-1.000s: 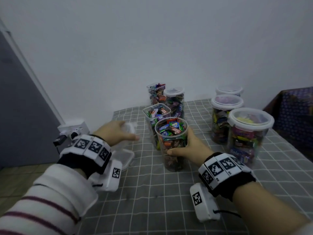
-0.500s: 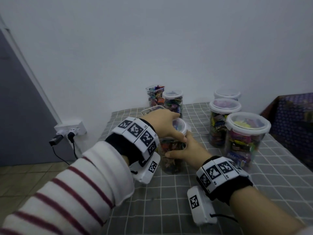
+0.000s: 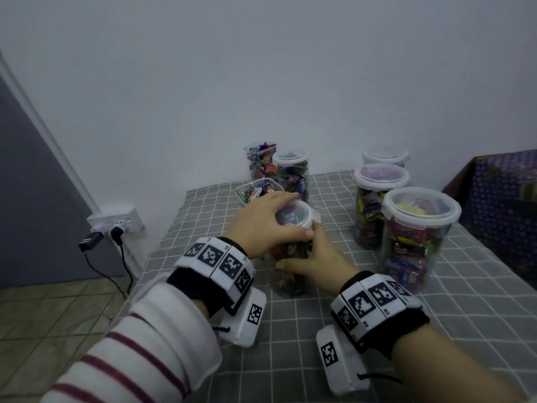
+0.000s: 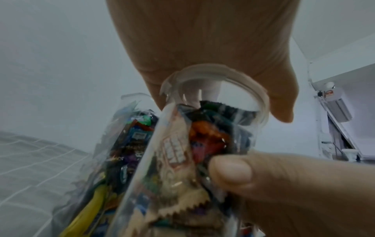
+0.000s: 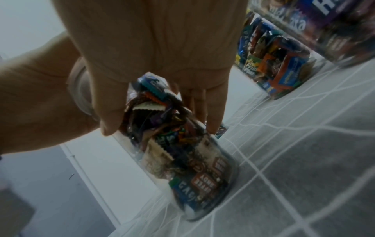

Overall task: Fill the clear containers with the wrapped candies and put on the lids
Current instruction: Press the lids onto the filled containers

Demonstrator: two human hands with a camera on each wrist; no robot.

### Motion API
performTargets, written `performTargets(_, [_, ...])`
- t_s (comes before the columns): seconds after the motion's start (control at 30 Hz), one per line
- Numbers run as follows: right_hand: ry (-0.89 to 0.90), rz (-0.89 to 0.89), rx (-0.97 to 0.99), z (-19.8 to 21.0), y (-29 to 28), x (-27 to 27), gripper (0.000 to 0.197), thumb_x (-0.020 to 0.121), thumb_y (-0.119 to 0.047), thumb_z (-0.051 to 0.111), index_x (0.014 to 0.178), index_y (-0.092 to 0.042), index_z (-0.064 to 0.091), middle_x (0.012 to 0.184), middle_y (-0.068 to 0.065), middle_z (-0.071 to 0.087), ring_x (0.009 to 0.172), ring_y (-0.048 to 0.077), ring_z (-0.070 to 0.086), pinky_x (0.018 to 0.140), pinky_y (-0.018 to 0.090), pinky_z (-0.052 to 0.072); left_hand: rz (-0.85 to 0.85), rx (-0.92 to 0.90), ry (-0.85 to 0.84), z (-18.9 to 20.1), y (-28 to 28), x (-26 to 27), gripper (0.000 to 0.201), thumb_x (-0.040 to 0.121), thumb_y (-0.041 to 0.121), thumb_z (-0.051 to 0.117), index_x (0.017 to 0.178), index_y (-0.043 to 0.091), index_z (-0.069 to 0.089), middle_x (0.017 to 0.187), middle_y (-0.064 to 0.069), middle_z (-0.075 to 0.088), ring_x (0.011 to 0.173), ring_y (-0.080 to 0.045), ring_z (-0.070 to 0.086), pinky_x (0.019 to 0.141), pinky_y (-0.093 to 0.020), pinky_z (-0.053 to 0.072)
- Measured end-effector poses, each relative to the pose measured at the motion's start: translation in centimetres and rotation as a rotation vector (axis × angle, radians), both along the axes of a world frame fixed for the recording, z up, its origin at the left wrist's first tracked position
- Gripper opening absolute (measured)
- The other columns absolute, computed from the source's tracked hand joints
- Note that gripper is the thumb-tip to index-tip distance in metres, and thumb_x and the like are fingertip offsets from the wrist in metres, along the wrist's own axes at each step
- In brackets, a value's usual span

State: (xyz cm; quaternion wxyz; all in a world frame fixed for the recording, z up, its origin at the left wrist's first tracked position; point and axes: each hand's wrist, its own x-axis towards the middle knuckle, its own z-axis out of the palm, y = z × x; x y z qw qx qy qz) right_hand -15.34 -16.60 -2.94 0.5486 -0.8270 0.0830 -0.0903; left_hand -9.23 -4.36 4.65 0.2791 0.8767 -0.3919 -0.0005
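A round clear container point(image 3: 287, 277) packed with wrapped candies point(image 5: 182, 154) stands on the grey checked cloth. My left hand point(image 3: 279, 218) lies over its top, fingers and thumb curled round the white-rimmed lid point(image 3: 297, 216), which sits on the container's mouth. In the left wrist view the lid point(image 4: 215, 77) is under my palm. My right hand point(image 3: 308, 251) grips the container's side just below the rim, thumb point(image 4: 233, 173) in front and fingers point(image 5: 213, 115) behind.
An open square container point(image 3: 255, 193) of candies stands right behind my left hand, with another open one point(image 3: 260, 161) and a lidded jar point(image 3: 292, 173) farther back. Three lidded jars point(image 3: 418, 237) stand to the right. The table's left edge drops beside a wall socket point(image 3: 116, 222).
My left hand carried the lid from the table's left side over to the container and set it on top. My right hand has kept its grip on the container.
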Motion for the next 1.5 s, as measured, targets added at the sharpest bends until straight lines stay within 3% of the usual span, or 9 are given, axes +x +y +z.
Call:
performTargets(0.1, [-0.104, -0.077, -0.023, 0.2, 0.8, -0.5, 0.120, 0.049, -0.050, 0.077, 0.139, -0.044, -0.001, 0.148, 0.001, 0.033, 0.133, 0.019, 0.037, 0.108, 0.042, 0.036, 0.030, -0.186, 0.058, -1.0, -0.1, 0.1, 0.094, 0.058, 0.077, 0.048, 0.137, 0.027, 0.046, 0.133, 0.014, 0.047, 0.119, -0.001, 0.043, 0.103, -0.025, 0.034])
performTargets(0.17, [-0.176, -0.127, -0.073, 0.6, 1.0, -1.0, 0.128, 0.058, -0.041, 0.081, 0.144, -0.038, -0.013, 0.154, -0.001, 0.018, 0.140, 0.016, 0.023, 0.114, 0.032, 0.024, 0.065, -0.338, 0.140, -1.8, 0.1, 0.3, 0.086, 0.065, 0.072, 0.052, 0.138, 0.028, 0.043, 0.136, 0.011, 0.047, 0.125, -0.005, 0.044, 0.108, -0.034, 0.036])
performTargets(0.27, [-0.254, -0.169, -0.219, 1.6, 1.0, -1.8, 0.120, 0.067, -0.035, 0.080, 0.149, -0.022, -0.008, 0.154, -0.002, 0.009, 0.141, 0.011, 0.011, 0.109, 0.021, 0.013, 0.128, -0.543, 0.257, -2.8, 0.3, 0.1, 0.071, 0.067, 0.060, 0.061, 0.130, 0.034, 0.040, 0.130, 0.015, 0.045, 0.125, -0.007, 0.044, 0.109, -0.038, 0.037])
performTargets(0.5, [-0.257, -0.134, -0.169, 0.9, 1.9, -1.0, 0.112, 0.057, -0.051, 0.075, 0.146, -0.017, 0.016, 0.144, 0.000, 0.034, 0.134, 0.015, 0.032, 0.112, 0.038, 0.030, 0.236, -0.791, 0.340, -4.4, 0.2, -0.8, 0.088, 0.061, 0.049, 0.071, 0.139, 0.022, 0.041, 0.119, 0.009, 0.060, 0.111, -0.010, 0.059, 0.098, -0.031, 0.047])
performTargets(0.6, [-0.275, -0.157, -0.136, 0.4, 2.2, -0.6, 0.110, 0.060, -0.041, 0.080, 0.146, -0.017, 0.015, 0.142, 0.002, 0.037, 0.131, 0.017, 0.037, 0.108, 0.042, 0.035, 0.233, -0.806, 0.388, -4.5, 0.2, -0.8, 0.100, 0.053, 0.057, 0.069, 0.142, 0.023, 0.039, 0.119, 0.004, 0.063, 0.109, -0.010, 0.061, 0.098, -0.034, 0.048])
performTargets(0.77, [-0.309, -0.183, -0.061, 0.2, 2.5, -0.2, 0.110, 0.051, -0.057, 0.068, 0.141, -0.022, 0.018, 0.135, -0.001, 0.044, 0.124, 0.017, 0.046, 0.101, 0.041, 0.043, 0.214, -0.833, 0.457, -4.6, 0.0, -0.7, 0.094, 0.058, 0.052, 0.073, 0.142, 0.024, 0.040, 0.121, -0.001, 0.064, 0.111, -0.017, 0.062, 0.100, -0.043, 0.047])
performTargets(1.1, [-0.296, -0.183, -0.054, 0.2, 2.6, -0.2, 0.105, 0.054, -0.050, 0.073, 0.140, -0.025, 0.018, 0.132, -0.002, 0.049, 0.117, 0.016, 0.052, 0.096, 0.041, 0.047, 0.219, -0.912, 0.516, -4.8, -0.4, -0.8, 0.102, 0.052, 0.050, 0.071, 0.142, 0.015, 0.039, 0.125, -0.004, 0.061, 0.112, -0.013, 0.061, 0.096, -0.028, 0.049])
performTargets(1.27, [-0.292, -0.191, -0.026, 0.0, 2.8, -0.2, 0.105, 0.052, -0.054, 0.068, 0.140, -0.027, 0.018, 0.130, -0.001, 0.051, 0.117, 0.017, 0.052, 0.096, 0.042, 0.046, 0.234, -0.911, 0.510, -4.7, -0.4, -1.2, 0.082, 0.067, 0.034, 0.067, 0.141, 0.014, 0.039, 0.121, -0.003, 0.063, 0.109, -0.012, 0.062, 0.094, -0.025, 0.049])
performTargets(1.5, [-0.294, -0.192, -0.053, 0.0, 2.7, -0.4, 0.100, 0.058, -0.047, 0.074, 0.140, -0.026, 0.020, 0.131, -0.002, 0.051, 0.115, 0.017, 0.053, 0.095, 0.041, 0.046, 0.253, -0.814, 0.419, -4.4, 0.1, -1.1, 0.092, 0.059, 0.055, 0.070, 0.140, 0.019, 0.043, 0.126, 0.002, 0.061, 0.114, -0.013, 0.059, 0.102, -0.038, 0.045])
